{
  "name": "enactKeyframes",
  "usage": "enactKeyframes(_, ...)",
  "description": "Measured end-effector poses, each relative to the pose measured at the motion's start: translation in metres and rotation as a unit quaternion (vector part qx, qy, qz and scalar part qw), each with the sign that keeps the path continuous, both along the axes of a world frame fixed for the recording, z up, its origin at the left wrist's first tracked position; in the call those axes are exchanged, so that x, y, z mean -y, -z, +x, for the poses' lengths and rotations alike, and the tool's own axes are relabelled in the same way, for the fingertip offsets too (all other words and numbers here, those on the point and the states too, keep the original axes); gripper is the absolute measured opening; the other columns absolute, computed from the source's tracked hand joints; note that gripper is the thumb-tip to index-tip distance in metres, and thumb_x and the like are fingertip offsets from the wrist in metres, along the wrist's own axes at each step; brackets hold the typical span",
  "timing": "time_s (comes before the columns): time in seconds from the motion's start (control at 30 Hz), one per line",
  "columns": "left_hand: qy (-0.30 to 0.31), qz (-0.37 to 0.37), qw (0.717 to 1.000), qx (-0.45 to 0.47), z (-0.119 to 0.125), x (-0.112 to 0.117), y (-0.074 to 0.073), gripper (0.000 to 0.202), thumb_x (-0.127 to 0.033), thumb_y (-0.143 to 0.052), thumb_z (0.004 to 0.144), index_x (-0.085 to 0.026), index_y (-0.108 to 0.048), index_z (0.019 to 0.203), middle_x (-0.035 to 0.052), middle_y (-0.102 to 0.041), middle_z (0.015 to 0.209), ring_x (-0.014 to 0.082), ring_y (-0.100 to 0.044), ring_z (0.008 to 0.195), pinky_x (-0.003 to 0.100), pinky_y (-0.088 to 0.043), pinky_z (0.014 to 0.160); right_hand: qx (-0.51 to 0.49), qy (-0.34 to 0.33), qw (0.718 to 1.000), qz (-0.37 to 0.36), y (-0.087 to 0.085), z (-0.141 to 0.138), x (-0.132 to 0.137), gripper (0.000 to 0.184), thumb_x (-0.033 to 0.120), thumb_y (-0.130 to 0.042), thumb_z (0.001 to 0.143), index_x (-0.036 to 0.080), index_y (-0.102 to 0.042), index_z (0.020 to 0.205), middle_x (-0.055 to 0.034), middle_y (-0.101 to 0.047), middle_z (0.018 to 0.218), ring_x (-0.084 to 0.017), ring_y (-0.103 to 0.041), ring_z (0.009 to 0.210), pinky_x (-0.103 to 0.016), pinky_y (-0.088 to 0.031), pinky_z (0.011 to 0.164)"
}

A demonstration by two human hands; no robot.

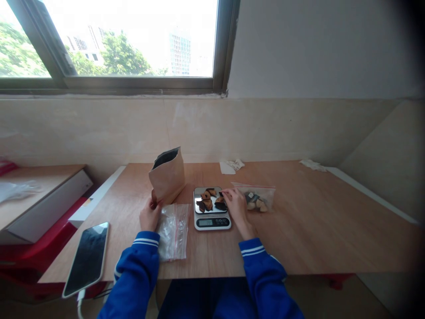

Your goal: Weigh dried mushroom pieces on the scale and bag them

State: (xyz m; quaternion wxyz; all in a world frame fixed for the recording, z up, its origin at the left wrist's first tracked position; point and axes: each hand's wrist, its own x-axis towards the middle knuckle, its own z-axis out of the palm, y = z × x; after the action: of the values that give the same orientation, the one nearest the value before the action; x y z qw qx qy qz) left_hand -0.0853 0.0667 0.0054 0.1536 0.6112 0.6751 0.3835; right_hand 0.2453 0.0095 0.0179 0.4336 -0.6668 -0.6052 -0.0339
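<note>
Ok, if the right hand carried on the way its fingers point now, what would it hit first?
The right hand would most likely meet the dark brown pieces on the digital scale. Depth is unclear: its fingertips may already touch them.

Your digital kitchen scale (211, 223) sits at 12 o'clock on the plywood table (299, 230), with pieces (207, 204) on its platform. From the scale, a kraft pouch (167, 176) stands at 10 o'clock, one zip bag (173, 232) lies at 8 o'clock, and another zip bag (257, 198) lies at 3 o'clock. Your smartphone (86, 259) lies at 10 o'clock, near the table's left edge.
</note>
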Motion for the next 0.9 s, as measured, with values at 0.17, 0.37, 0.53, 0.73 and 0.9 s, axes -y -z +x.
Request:
enactKeyframes(0.17, 0.003, 0.004, 1.000, 0.009, 0.000, 0.001, -0.001, 0.039, -0.051, -0.054, 0.080, -0.023, -0.063, 0.105, 0.0059, -0.072, 0.099, 0.0245, -0.067, 0.093, 0.029, -0.047, 0.076, -0.015, -0.056, 0.998, -0.030, 0.001, -0.004, -0.001, 0.023, 0.027, -0.048, 0.089, 0.020, -0.070, 0.092, -0.0064, -0.068, 0.092, -0.021, -0.062, 0.088, -0.032, -0.046, 0.081)
enactKeyframes(0.37, 0.005, 0.003, 1.000, 0.007, 0.001, 0.001, -0.001, 0.038, -0.050, -0.053, 0.080, -0.024, -0.063, 0.106, 0.0054, -0.072, 0.098, 0.0237, -0.067, 0.093, 0.028, -0.046, 0.074, -0.038, -0.065, 0.997, -0.003, 0.006, -0.001, 0.001, 0.027, 0.027, -0.047, 0.089, 0.022, -0.071, 0.101, -0.0074, -0.065, 0.097, -0.020, -0.062, 0.091, -0.033, -0.047, 0.083)
enactKeyframes(0.53, -0.003, -0.009, 1.000, -0.013, 0.000, 0.001, -0.001, 0.041, -0.051, -0.052, 0.080, -0.023, -0.063, 0.109, 0.0070, -0.072, 0.099, 0.0256, -0.066, 0.093, 0.029, -0.046, 0.073, -0.081, -0.069, 0.994, 0.025, 0.014, 0.005, 0.004, 0.030, 0.026, -0.044, 0.090, 0.020, -0.069, 0.105, -0.0081, -0.063, 0.096, -0.020, -0.061, 0.090, -0.034, -0.047, 0.083)
enactKeyframes(0.73, -0.005, -0.011, 1.000, -0.019, 0.000, 0.001, -0.001, 0.043, -0.053, -0.051, 0.081, -0.023, -0.062, 0.109, 0.0071, -0.072, 0.098, 0.0259, -0.067, 0.094, 0.029, -0.045, 0.072, -0.099, -0.064, 0.993, 0.028, 0.018, 0.006, 0.010, 0.030, 0.027, -0.043, 0.089, 0.017, -0.069, 0.102, -0.0090, -0.061, 0.094, -0.020, -0.060, 0.088, -0.035, -0.048, 0.083)
enactKeyframes(0.9, 0.000, -0.012, 1.000, -0.017, 0.000, 0.001, -0.001, 0.041, -0.052, -0.051, 0.081, -0.024, -0.062, 0.108, 0.0070, -0.072, 0.100, 0.0253, -0.066, 0.094, 0.029, -0.046, 0.073, -0.104, -0.065, 0.992, 0.024, 0.020, 0.003, 0.016, 0.029, 0.025, -0.042, 0.089, 0.017, -0.068, 0.100, -0.0093, -0.060, 0.093, -0.021, -0.059, 0.087, -0.037, -0.048, 0.083)
